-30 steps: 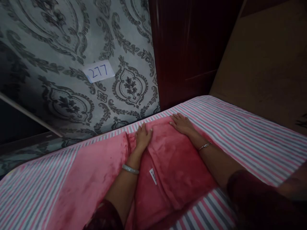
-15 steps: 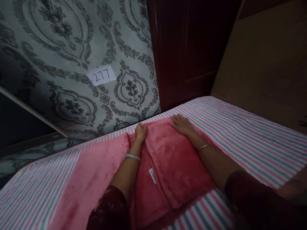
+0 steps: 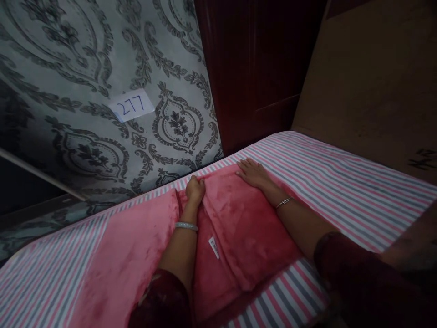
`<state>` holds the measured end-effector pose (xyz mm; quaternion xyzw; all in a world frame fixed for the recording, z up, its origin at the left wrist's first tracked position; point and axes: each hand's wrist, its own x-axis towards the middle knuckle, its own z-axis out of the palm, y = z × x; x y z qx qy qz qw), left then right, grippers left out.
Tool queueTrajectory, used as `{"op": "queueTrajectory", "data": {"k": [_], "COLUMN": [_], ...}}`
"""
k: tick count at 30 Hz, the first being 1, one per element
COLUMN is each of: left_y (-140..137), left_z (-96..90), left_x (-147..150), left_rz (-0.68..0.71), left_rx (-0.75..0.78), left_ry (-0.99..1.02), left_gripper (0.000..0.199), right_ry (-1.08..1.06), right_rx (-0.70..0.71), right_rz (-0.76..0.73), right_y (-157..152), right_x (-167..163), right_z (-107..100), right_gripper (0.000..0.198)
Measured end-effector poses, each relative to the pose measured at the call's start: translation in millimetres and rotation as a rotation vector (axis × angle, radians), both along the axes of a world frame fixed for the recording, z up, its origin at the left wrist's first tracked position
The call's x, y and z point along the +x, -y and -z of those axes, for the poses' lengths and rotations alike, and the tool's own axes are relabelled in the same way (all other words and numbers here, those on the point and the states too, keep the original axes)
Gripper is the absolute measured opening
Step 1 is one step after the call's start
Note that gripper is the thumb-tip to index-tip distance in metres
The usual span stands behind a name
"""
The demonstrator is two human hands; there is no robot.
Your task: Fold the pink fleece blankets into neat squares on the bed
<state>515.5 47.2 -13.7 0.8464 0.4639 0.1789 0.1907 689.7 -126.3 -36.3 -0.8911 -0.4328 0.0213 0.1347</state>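
A pink plush blanket (image 3: 252,218) lies partly folded on a striped sheet (image 3: 327,168). My left hand (image 3: 195,189) is closed on the far edge of its folded flap, near the wall. Spread flat on the far right corner of the fold is my right hand (image 3: 254,173), fingers extended. A small white label (image 3: 214,247) shows on the layer between my left forearm and the flap. Another pink section (image 3: 133,241) of the plush stretches out left of my left arm; my forearm hides where it meets the folded part.
Behind the bed, a patterned wall (image 3: 177,123) carries a paper marked 277 (image 3: 131,105). A dark red wooden panel (image 3: 252,68) stands beside it, and a large brown cardboard sheet (image 3: 368,82) rises at the right. A thin pale bar (image 3: 41,173) slants at the left.
The view has shifted slightly, so the wall and blanket sit a little further left. Both hands keep their places on the blanket; the fold looks the same.
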Motion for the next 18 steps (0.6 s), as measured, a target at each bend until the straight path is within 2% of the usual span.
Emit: {"op": "queueTrajectory", "data": {"k": [5,10,13,18], "left_y": [-3.7,-4.5,-4.0,-4.1], "left_z": [4.0,6.3,7.5,7.6], "left_x": [-3.4,-2.4,1.4,4.4], "left_rz": [0.041,0.118,0.144,0.138], "left_rx": [-0.030,-0.075,-0.084,-0.083], "left_ry": [0.151,0.297,0.303,0.242], "left_gripper": [0.010,0.019,0.023,0.018], "right_ry": [0.006,-0.009,-0.014,-0.045], "right_rx": [-0.003,-0.002,-0.010,0.028], "right_rz": [0.002,0.002,0.004,0.032], "right_y": [-0.2,0.0,-0.3,-1.2], "right_x": [1.3,2.1,1.2,2.1], "right_z": [1.4,1.1,1.0,-4.4], "right_gripper": [0.062,0.063,0.063,0.062]}}
